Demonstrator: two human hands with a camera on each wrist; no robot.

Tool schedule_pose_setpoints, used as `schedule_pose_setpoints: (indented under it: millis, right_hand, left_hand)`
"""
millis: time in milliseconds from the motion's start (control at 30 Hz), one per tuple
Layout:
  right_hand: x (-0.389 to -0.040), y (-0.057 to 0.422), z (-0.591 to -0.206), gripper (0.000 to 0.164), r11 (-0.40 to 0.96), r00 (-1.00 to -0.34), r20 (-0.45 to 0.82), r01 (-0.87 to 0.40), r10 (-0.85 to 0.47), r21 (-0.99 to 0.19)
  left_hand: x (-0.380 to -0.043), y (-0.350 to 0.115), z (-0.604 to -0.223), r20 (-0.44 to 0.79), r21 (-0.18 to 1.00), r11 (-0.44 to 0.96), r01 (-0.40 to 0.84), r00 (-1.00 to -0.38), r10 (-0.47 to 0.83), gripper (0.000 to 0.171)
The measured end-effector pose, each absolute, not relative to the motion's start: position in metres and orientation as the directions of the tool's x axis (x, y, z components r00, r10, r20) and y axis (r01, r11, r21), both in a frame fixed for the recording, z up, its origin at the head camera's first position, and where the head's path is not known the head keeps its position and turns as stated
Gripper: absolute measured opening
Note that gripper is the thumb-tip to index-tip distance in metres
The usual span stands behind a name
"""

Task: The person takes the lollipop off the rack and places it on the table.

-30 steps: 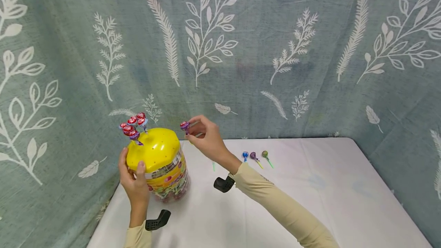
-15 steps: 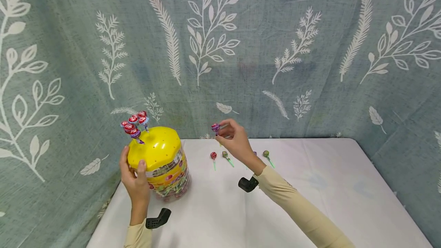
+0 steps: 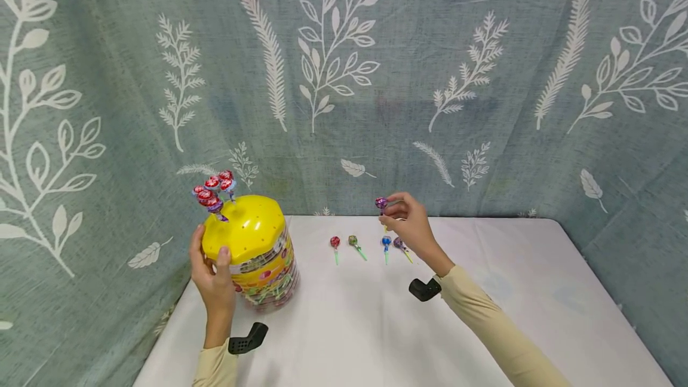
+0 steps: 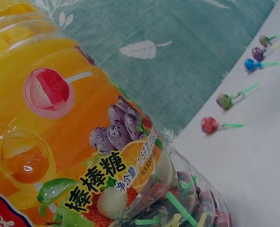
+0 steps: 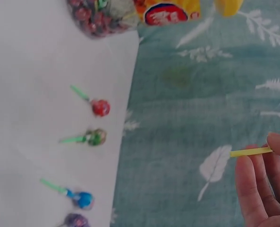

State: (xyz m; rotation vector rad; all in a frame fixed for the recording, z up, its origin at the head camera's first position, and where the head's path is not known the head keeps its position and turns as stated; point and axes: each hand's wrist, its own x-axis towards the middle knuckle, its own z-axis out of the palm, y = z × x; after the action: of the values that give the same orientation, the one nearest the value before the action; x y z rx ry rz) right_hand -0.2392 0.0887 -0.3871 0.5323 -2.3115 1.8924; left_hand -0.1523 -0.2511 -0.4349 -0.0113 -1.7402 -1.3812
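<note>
My left hand (image 3: 216,282) holds the side of a clear candy jar (image 3: 269,279), thumb in front and fingers behind the rim of its yellow lid (image 3: 249,226). A bunch of red and purple wrapped lollipops (image 3: 212,187) stands up from the lid's far left part. My right hand (image 3: 411,223) pinches a purple lollipop (image 3: 381,202), held upright above the back of the table. Its yellow stick (image 5: 251,152) shows between thumb and fingers in the right wrist view. Below lie a blue lollipop (image 3: 386,242) and another purple lollipop (image 3: 399,243).
A red lollipop (image 3: 335,242) and a green lollipop (image 3: 353,240) lie further left on the white table (image 3: 344,327). Another green lollipop (image 4: 265,40), hidden in the head view, ends the row. A patterned curtain (image 3: 376,106) hangs behind the table.
My right hand has moved right, away from the jar, carrying the purple lollipop over the row on the table. My left hand keeps its hold on the jar.
</note>
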Motion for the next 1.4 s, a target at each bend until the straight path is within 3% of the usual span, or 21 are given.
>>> schedule_pose_setpoints:
  millis: [533,933,1400]
  right_hand:
    - [-0.271,0.146,-0.457,0.04,0.3,-0.982,0.176,-0.189,-0.069,-0.935]
    - [-0.278,0.174,-0.484,0.036,0.443,-0.988,0.142,-0.099,0.064,-0.891]
    - [-0.287,0.196,-0.519,0.036,0.493,-0.984,0.062,0.03,0.169,-0.87]
  left_hand:
    - [-0.152,-0.252,-0.435,0.614,0.789,0.363,0.495,-0.628,-0.478,0.061]
    - [-0.151,-0.252,-0.434,0.599,0.8,0.368,0.473,-0.632,-0.491,0.061]
    - [-0.167,-0.272,-0.462,0.619,0.786,0.382,0.486,-0.615,-0.489,0.061]
